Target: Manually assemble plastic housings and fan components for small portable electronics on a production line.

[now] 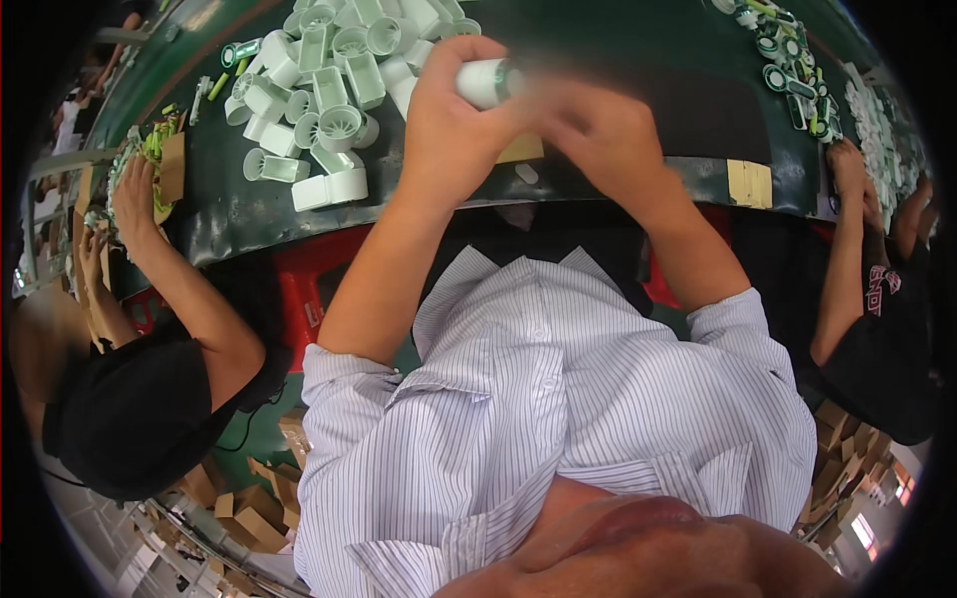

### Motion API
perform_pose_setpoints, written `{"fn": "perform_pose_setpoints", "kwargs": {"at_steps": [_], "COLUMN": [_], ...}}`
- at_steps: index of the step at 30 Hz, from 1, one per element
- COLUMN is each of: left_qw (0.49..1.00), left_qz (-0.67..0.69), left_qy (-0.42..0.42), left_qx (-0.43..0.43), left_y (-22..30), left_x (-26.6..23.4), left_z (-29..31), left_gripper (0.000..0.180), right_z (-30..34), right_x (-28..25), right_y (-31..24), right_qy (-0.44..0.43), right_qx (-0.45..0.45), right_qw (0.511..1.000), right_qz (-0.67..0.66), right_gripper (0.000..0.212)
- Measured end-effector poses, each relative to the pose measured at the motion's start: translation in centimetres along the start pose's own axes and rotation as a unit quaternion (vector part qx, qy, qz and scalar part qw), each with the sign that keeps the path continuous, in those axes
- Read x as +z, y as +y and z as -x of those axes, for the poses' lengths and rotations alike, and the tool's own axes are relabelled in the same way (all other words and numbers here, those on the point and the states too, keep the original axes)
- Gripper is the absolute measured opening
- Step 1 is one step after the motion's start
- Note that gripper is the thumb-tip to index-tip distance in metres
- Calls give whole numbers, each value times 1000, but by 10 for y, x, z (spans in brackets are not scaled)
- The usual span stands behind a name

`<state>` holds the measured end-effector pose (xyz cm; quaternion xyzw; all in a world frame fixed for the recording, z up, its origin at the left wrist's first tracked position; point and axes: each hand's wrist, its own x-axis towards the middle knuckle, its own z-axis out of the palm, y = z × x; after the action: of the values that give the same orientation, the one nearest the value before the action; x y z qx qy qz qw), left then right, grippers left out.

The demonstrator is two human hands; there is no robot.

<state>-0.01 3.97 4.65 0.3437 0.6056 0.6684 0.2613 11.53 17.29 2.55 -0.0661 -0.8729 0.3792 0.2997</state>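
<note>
My left hand (pixel 454 125) is closed around a short white cylindrical plastic piece (pixel 482 84) with a green end, raised above the green table. My right hand (pixel 605 130) is beside that green end, its fingers curled and smeared by motion. Whether it grips anything is hidden in the blur. To the left of my hands lies a heap of pale green plastic parts (pixel 329 85), a mix of box-shaped pieces and round cups with slotted ends. One box-shaped part (pixel 330 189) rests near the table's front edge.
A dark mat (pixel 698 115) covers the table on the right, with a yellow block (pixel 749 184) at the edge. Co-workers' hands (pixel 135 199) work at the left and other hands (pixel 847 169) at the right. Green and white parts (pixel 797 75) lie at the far right.
</note>
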Motion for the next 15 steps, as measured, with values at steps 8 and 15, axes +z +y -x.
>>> {"fn": "perform_pose_setpoints", "kwargs": {"at_steps": [8, 15], "left_qw": [930, 938], "left_qz": [333, 261], "left_qy": [-47, -121], "left_qx": [148, 194], "left_y": [-28, -24], "left_x": [-9, -23], "left_z": [4, 11], "left_gripper": [39, 48], "right_z": [-12, 6], "right_x": [-12, -21], "right_y": [-11, 5], "right_qy": [-38, -246], "right_qx": [135, 139], "right_qw": [883, 816], "right_qz": [-447, -504], "right_gripper": [55, 51]}}
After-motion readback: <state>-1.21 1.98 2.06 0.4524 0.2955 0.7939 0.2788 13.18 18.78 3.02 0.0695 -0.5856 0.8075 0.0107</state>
